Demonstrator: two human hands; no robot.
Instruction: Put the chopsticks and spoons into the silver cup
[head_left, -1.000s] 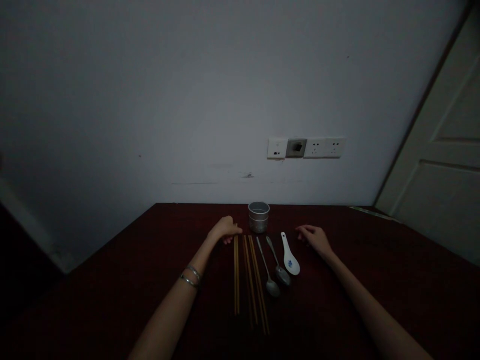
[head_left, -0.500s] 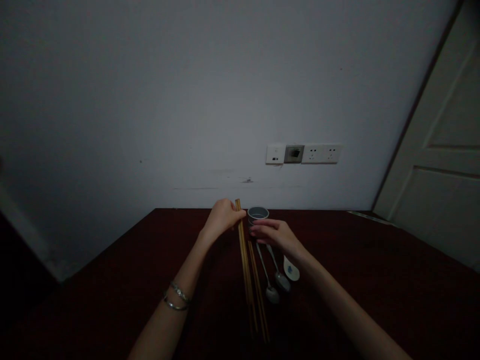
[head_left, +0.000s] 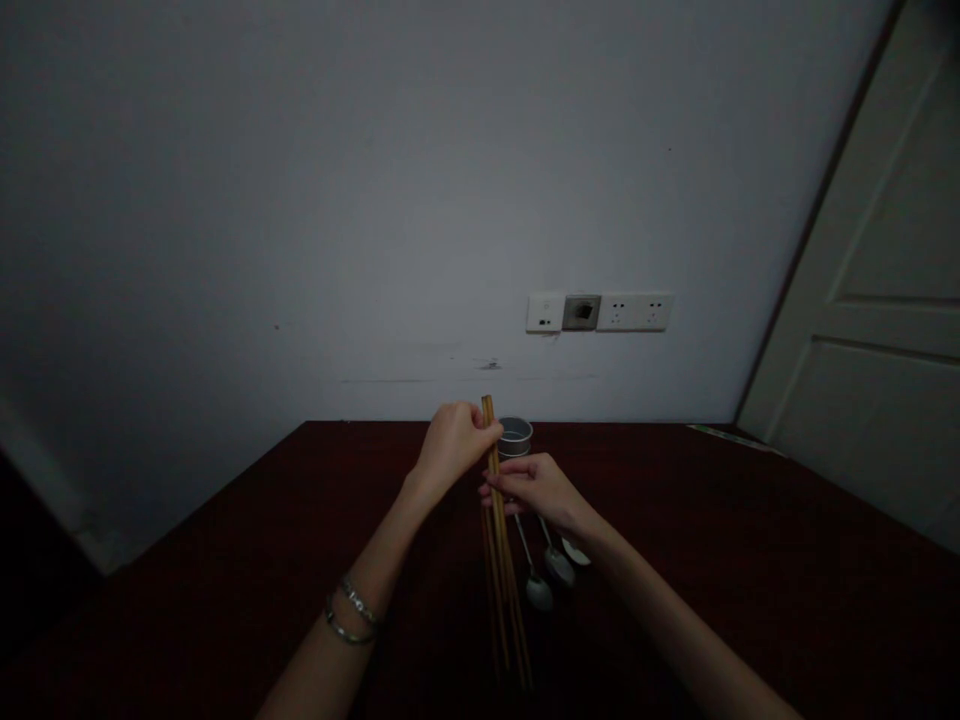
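Note:
My left hand [head_left: 454,442] is closed, pinching a pair of wooden chopsticks [head_left: 499,530] near their top ends. Lower down, the fingers of my right hand [head_left: 546,492] close round the same chopsticks. The pair slants toward me, and more chopsticks [head_left: 491,570] show beneath and beside it; which ends belong to which is hard to make out. Just behind my hands stands a round grey metal tin [head_left: 516,432], partly hidden by them. To the right lie a small metal spoon [head_left: 538,592], a larger metal spoon [head_left: 559,568] and a white spoon [head_left: 576,553] half covered by my right wrist.
The dark red tabletop [head_left: 360,470] runs back to a pale wall [head_left: 405,220]. Sockets and switches [head_left: 600,312] are set in the wall above the table. At the right is a panelled door [head_left: 885,350], with a thin strip [head_left: 735,438] near the table's back right edge.
My right hand has moved left and down from beside the tin and taken hold of the chopsticks. My left hand has shifted slightly right with them.

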